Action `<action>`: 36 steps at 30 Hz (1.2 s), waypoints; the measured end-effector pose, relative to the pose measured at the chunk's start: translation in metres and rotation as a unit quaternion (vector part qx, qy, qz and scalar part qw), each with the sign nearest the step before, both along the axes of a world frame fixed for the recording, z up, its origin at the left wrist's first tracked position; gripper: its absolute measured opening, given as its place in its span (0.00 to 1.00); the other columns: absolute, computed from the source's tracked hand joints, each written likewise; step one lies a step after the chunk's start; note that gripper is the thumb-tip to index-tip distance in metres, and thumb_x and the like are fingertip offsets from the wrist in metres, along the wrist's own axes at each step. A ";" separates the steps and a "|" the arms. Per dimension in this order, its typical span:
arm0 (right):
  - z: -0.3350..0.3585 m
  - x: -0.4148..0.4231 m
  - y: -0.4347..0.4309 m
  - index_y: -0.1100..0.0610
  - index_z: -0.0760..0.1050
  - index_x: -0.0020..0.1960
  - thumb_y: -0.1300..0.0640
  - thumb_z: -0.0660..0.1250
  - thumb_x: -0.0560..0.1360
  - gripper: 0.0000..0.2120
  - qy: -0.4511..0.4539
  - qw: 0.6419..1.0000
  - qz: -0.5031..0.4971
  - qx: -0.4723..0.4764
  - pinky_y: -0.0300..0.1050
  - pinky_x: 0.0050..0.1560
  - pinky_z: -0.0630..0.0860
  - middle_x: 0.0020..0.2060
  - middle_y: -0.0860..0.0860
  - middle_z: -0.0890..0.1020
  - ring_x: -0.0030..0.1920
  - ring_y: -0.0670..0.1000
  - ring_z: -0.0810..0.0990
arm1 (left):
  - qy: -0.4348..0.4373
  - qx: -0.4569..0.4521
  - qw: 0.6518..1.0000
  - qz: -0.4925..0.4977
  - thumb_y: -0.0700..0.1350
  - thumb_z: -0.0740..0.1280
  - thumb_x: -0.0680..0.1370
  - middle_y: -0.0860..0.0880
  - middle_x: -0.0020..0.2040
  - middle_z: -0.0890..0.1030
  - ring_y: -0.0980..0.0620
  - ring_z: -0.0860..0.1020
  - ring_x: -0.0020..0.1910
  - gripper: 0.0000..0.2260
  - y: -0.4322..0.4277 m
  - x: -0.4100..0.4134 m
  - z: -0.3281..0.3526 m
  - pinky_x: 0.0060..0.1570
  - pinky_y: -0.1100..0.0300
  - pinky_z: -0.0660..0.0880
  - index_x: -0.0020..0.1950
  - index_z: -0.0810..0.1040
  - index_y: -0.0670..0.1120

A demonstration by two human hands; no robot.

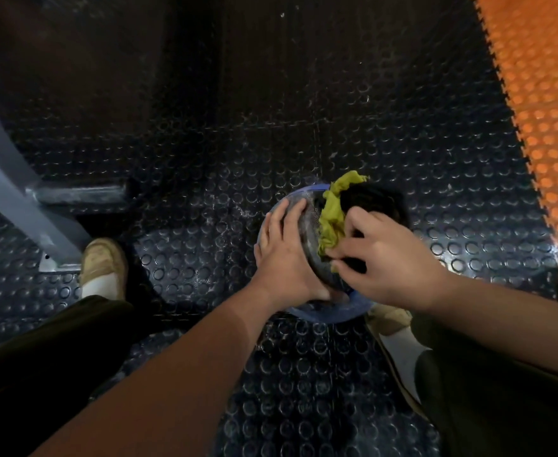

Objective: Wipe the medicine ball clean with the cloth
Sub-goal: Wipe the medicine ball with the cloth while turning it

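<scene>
The medicine ball [309,239] sits on the black studded floor [205,159] between the person's feet, the right shoe [389,319] just beside its near edge. The left hand [282,245] lies flat on the ball's left side, fingers fairly straight, gripping nothing. The right hand [386,258] pinches the bunched yellow-green cloth [332,219] against the right side. A hard push with the cloth could probably roll the ball away left, since only a flat palm steadies it. The bunched cloth may skip patches, and the underside and the part under the palm look likely to be missed. The left shoe [104,262] stands well apart. A grey steel frame [17,206] on the left would block a rolling ball. An orange mat [548,127] lies far right
</scene>
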State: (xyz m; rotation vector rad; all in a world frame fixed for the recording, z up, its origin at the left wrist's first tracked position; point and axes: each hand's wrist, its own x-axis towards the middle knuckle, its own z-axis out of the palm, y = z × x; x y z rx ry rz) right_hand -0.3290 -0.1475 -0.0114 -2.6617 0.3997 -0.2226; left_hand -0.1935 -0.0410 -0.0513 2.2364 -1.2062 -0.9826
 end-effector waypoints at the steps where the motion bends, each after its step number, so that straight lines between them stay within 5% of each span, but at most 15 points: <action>1: 0.000 -0.002 -0.001 0.55 0.82 0.37 0.49 0.59 0.72 0.16 -0.001 1.000 0.003 -0.007 0.45 0.28 0.70 0.38 0.52 0.71 0.33 0.54 0.72 | -0.002 0.003 1.000 -0.004 0.60 0.83 0.54 0.62 0.75 0.40 0.52 0.39 0.77 0.64 0.000 -0.003 0.001 0.75 0.40 0.46 0.77 0.41 0.60; 6: -0.003 0.016 -0.030 0.58 0.83 0.40 0.50 0.64 0.72 0.13 -0.007 0.998 -0.064 0.009 0.50 0.35 0.75 0.40 0.53 0.73 0.38 0.57 0.74 | -0.037 0.058 0.997 -0.025 0.60 0.81 0.57 0.59 0.75 0.33 0.51 0.33 0.76 0.65 -0.011 -0.015 0.010 0.75 0.41 0.42 0.77 0.36 0.57; 9: -0.007 0.027 -0.050 0.58 0.84 0.43 0.55 0.72 0.72 0.06 0.003 0.989 -0.123 0.078 0.43 0.43 0.70 0.42 0.52 0.74 0.42 0.54 0.75 | -0.042 0.057 0.997 -0.027 0.61 0.81 0.57 0.60 0.75 0.34 0.51 0.34 0.76 0.65 -0.015 -0.018 0.011 0.74 0.38 0.44 0.77 0.36 0.58; 12: -0.008 0.015 -0.039 0.59 0.84 0.44 0.57 0.74 0.71 0.05 -0.015 0.989 -0.118 0.093 0.36 0.40 0.65 0.41 0.49 0.72 0.39 0.50 0.74 | -0.044 0.050 0.997 -0.025 0.62 0.81 0.56 0.61 0.75 0.35 0.52 0.35 0.76 0.65 -0.013 -0.015 0.007 0.75 0.39 0.45 0.76 0.37 0.59; 18: -0.007 -0.019 -0.009 0.55 0.83 0.41 0.49 0.63 0.72 0.13 -0.032 0.998 -0.030 0.042 0.41 0.36 0.67 0.38 0.50 0.72 0.35 0.51 0.72 | -0.017 0.036 0.999 -0.030 0.58 0.83 0.56 0.66 0.72 0.34 0.54 0.34 0.75 0.65 -0.005 -0.013 0.008 0.75 0.38 0.44 0.76 0.37 0.62; 24: -0.012 0.022 -0.035 0.57 0.83 0.42 0.53 0.70 0.71 0.08 -0.032 0.994 -0.090 0.051 0.47 0.39 0.74 0.40 0.53 0.74 0.39 0.57 0.76 | -0.051 0.053 0.997 -0.032 0.62 0.81 0.57 0.63 0.73 0.31 0.52 0.32 0.75 0.65 -0.006 -0.018 0.008 0.75 0.39 0.43 0.76 0.34 0.58; 29: -0.015 0.044 -0.042 0.60 0.83 0.44 0.57 0.72 0.72 0.06 -0.017 0.988 -0.135 0.067 0.44 0.42 0.70 0.42 0.55 0.75 0.42 0.56 0.76 | -0.040 0.051 0.998 -0.028 0.62 0.81 0.56 0.63 0.73 0.33 0.53 0.33 0.75 0.66 -0.007 -0.014 0.006 0.75 0.40 0.43 0.76 0.34 0.57; 36: -0.012 -0.005 -0.010 0.54 0.83 0.40 0.50 0.69 0.70 0.08 -0.021 0.989 -0.073 0.125 0.40 0.43 0.69 0.41 0.46 0.71 0.42 0.48 0.73 | 0.024 0.023 0.999 -0.007 0.58 0.83 0.55 0.62 0.76 0.35 0.57 0.35 0.76 0.67 -0.011 0.000 0.006 0.76 0.45 0.41 0.77 0.36 0.58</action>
